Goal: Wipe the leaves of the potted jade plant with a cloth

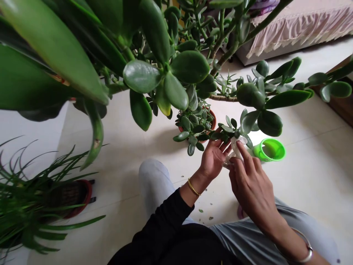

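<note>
While right hand (249,180) pinches clear plastic (235,148), left hand (212,156) cups it, slanting up-right

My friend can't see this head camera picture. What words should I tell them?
A left hand and right hand hold a clear plastic piece under the branches of a jade plant, beside a green plastic cup on a tiled floor. A small potted jade plant sits just behind.

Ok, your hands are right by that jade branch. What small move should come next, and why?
Probably ease the clear plastic piece slightly away from the jade plant leaves: the left hand and right hand hold it right against them, and fallen leaf bits already lie on the floor.
</note>
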Motion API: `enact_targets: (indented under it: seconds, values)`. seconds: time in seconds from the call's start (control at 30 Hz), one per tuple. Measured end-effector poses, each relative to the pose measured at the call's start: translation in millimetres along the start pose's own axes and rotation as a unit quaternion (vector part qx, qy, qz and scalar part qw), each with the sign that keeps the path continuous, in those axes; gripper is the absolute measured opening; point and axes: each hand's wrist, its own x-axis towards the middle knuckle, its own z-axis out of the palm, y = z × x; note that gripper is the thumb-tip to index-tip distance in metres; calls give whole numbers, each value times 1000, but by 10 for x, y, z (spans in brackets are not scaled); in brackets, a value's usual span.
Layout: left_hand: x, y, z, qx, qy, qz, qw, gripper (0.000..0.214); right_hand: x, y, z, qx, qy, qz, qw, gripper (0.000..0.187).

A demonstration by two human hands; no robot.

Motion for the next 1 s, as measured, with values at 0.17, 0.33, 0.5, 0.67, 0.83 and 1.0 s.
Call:
enact_targets:
  seconds: [0.17, 0.33, 0.5, 0.67, 0.83, 1.0]
  values:
    - [29, -20, -10, 12, -21, 1, 1000, 30, 30, 6, -5, -25, -12, -3, 1000, 20]
    - [27, -34, 3, 17, -3, 28, 999, 16, 86, 26, 13, -43, -7, -14, 999, 20]
    - [8, -45, 23, 40, 2, 44, 998, 7, 158, -8, 17, -60, -15, -38, 997, 25]
    - [12, -32, 8, 49, 12, 33, 998, 8, 206, -20, 10, -53, -11, -58, 997, 27]
    - [36, 16, 3, 27, -10, 67, 997, 8, 168, 15, -69, -72, -28, -43, 996, 17]
    - [10, 26, 24, 47, -3, 53, 997, 13, 142, 25, -42, -38, -18, -46, 998, 21]
